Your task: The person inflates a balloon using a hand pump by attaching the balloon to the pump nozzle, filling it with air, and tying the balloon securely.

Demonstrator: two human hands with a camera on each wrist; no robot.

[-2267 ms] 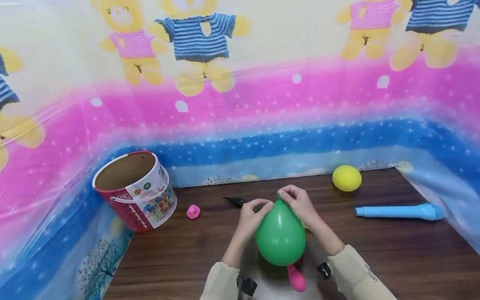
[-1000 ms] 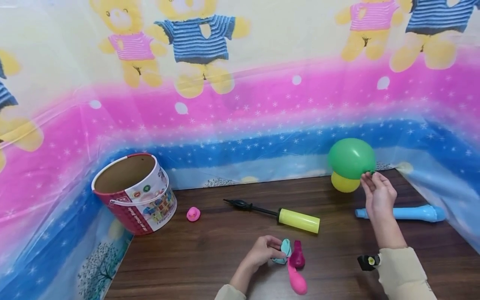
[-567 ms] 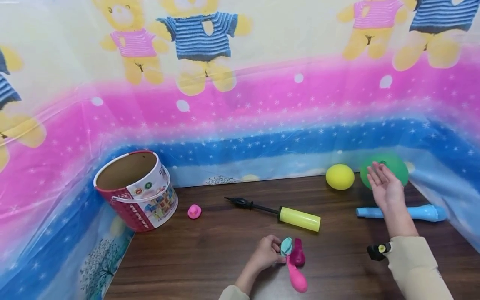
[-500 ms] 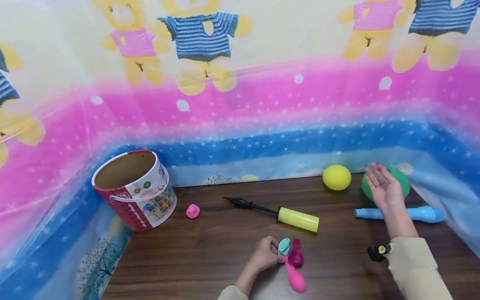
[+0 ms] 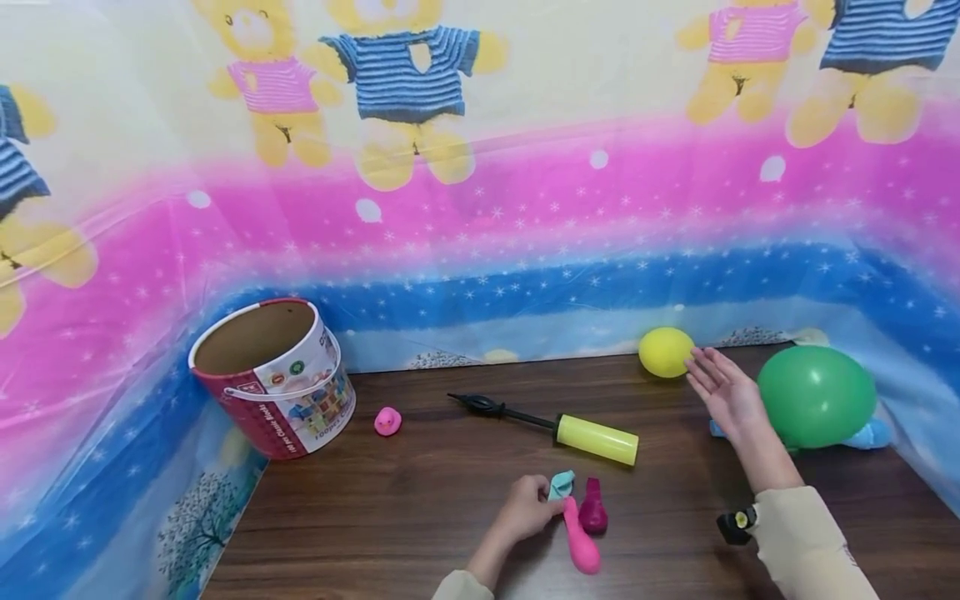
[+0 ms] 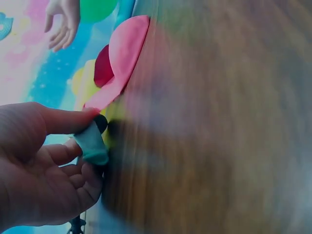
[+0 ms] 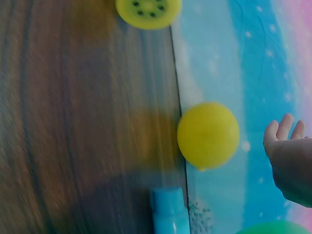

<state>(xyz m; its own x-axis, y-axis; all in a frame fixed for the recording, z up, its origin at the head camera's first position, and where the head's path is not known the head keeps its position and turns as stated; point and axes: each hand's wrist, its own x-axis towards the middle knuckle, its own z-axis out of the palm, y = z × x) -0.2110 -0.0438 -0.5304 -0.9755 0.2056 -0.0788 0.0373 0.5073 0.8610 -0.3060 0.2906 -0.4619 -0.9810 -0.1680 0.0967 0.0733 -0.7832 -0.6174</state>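
Note:
At the front of the wooden table my left hand (image 5: 527, 507) pinches a limp mint-green balloon (image 5: 561, 485) between thumb and fingers. In the left wrist view, its thumb tip lies at the neck of a pink balloon (image 6: 127, 46). A dark magenta balloon (image 5: 593, 508), uninflated, lies just right of these. My right hand (image 5: 729, 398) is raised at the right, palm showing and fingers extended, holding nothing. Its fingertips overlap the edge of a small inflated yellow balloon (image 5: 666, 352). Right of that hand is the inflated green balloon (image 5: 817, 396), covering part of a light blue tube (image 5: 870, 434).
A hand pump (image 5: 596, 439) with a yellow barrel and black nozzle lies mid-table. Further left sit a pink rubber duck (image 5: 387, 422) and a cardboard bucket (image 5: 270, 379) with a white handle. A printed cloth (image 5: 480, 225) hangs along the back and sides.
The right hand carried the green balloon rightward and let it go; the balloon dropped over the blue tube. The hand then moved left. The left hand took hold of the mint-green balloon; the pink balloon shifted left.

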